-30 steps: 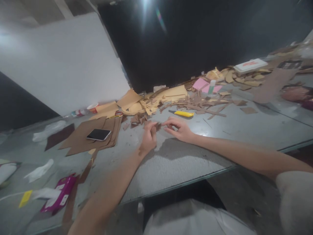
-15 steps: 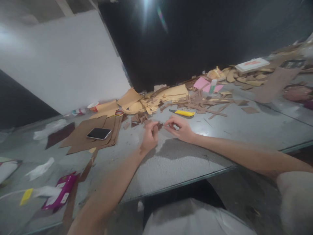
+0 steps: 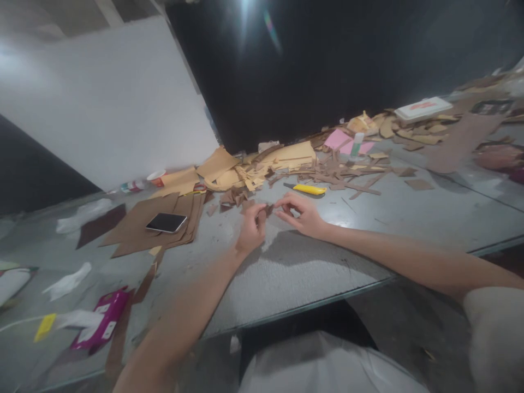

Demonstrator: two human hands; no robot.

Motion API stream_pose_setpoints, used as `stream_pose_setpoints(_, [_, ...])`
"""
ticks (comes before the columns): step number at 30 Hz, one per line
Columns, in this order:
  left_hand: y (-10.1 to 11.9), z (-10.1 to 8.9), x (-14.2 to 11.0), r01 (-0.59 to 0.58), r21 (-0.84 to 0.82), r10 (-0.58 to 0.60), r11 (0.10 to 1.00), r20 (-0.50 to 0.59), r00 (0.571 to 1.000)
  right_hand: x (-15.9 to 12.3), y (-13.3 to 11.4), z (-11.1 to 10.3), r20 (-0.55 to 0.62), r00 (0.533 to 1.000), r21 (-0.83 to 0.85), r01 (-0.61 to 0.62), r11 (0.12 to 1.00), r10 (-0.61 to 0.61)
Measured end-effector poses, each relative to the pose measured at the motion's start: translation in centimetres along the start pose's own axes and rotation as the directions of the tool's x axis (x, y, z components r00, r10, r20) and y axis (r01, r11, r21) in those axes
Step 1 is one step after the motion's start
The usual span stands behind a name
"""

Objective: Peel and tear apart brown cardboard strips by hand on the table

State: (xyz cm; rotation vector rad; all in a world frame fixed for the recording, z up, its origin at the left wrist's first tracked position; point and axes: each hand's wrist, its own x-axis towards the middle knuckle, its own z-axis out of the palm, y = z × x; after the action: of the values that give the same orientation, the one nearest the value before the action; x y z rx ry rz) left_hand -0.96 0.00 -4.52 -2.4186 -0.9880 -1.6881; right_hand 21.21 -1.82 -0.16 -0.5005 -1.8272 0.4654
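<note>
At the near edge of the grey surface, on the left side, there lay a purple packet with a white tissue coming out of it. A little farther, the two hands met over the surface. The left hand seemed to pinch a small brown piece between its thumb and index finger. The right hand had its thumb and index finger brought close to the right end of this piece; I cannot tell if they gripped it or only touched it.

In my judgement, the step in hand was a fine shaping or adjusting of the piece, and the next move called for a steady left hand and a light, exact touch from the right.

Beyond the hands lay a yellow cutter, well apart from the phone on the brown sheets. Farther back were brown scraps and a pink paper.

Compared with one second earlier, the right index finger and thumb were nearer to each other, while the cutter and the phone stayed where they were.
</note>
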Motion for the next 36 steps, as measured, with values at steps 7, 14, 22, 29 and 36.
stream_pose_setpoints(7, [1.0,-0.5,1.0,-0.094,-0.024,0.096,0.995,0.060,0.994,-0.1,0.2,0.1,0.020,0.998,0.034,-0.053,0.998,0.052])
stream_pose_setpoints(14, [1.1,-0.7,1.3,-0.116,-0.051,0.121,0.992,0.115,0.986,0.1,0.2,0.0,0.034,0.999,0.003,-0.001,1.000,0.001])
stream_pose_setpoints(22, [1.4,-0.5,1.2,-0.070,-0.021,0.072,0.997,0.108,0.992,-0.2,0.3,0.2,-0.012,0.999,0.036,-0.030,0.999,0.031])
stream_pose_setpoints(29, [1.6,-0.5,1.4,-0.076,0.009,0.074,0.997,0.106,0.992,0.0,0.3,0.1,-0.001,0.997,-0.082,0.082,0.993,-0.083])
stream_pose_setpoints(36, [1.8,-0.4,1.5,-0.079,0.005,0.078,0.997,0.098,0.992,-0.3,0.6,0.1,0.009,0.997,-0.139,0.078,0.987,-0.078])
